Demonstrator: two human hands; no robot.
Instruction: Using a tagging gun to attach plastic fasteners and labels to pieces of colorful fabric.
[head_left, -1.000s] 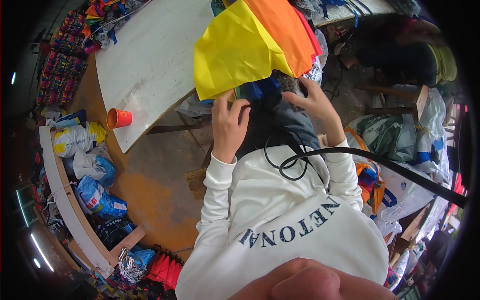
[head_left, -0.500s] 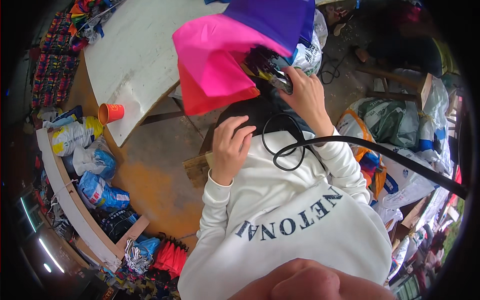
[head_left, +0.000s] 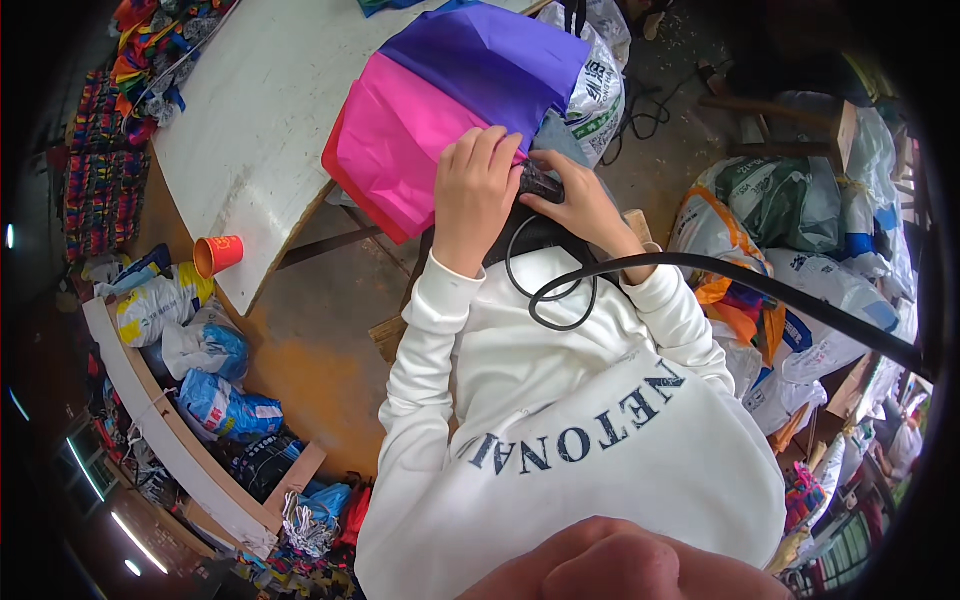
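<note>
A panelled cloth in red, pink and purple (head_left: pixel 400 150), like an umbrella canopy, spreads over the table's near corner and above my lap. My left hand (head_left: pixel 475 195) is closed on the cloth's near edge, with its fingertips beside my right thumb and fingers. My right hand (head_left: pixel 588 205) grips a short dark bundle (head_left: pixel 540 183) at that same edge. What the bundle is made of is mostly hidden by the fingers and cloth.
A white table (head_left: pixel 245 130) with a red paper cup (head_left: pixel 217 256) near its corner stands at left. Stuffed plastic bags (head_left: pixel 230 405) lie behind a board at left; more bags (head_left: pixel 780 200) are piled at right. A black cable (head_left: pixel 760 290) loops over my lap.
My left hand has moved up and right onto the cloth, closing on its edge. The cloth has lowered and flattened, covering most of the dark bundle. My right hand has come slightly nearer to me.
</note>
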